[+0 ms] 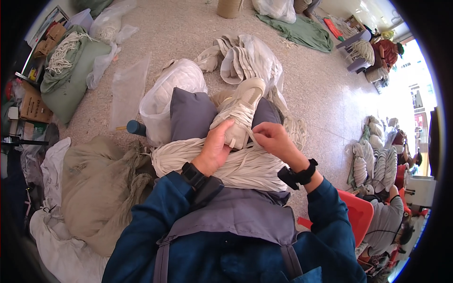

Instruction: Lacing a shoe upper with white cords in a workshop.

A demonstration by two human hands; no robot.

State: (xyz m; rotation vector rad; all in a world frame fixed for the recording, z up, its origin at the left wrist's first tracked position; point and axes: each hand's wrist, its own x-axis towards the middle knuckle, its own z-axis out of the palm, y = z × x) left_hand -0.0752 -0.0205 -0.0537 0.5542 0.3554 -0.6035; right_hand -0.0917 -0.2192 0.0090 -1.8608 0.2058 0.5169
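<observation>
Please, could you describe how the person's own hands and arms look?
The left hand and right hand wear no gloves. Long dark-blue fabric sleeves end before two black wrist straps, one per side, each with a dark boxy device.

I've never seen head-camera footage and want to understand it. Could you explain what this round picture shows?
There is no machine here, only a person's two bare hands. A wide fisheye camera worn on the head looks down, so straight edges bend near the rim, and picture left is the person's left. The left hand holds a pale shoe, toe pointing away. The right hand appears to pinch a pale lace beside it. A thick bundle of pale laces lies across the lap. On the speckled floor beyond are plastic bags; a brown sack lies to the left.
</observation>
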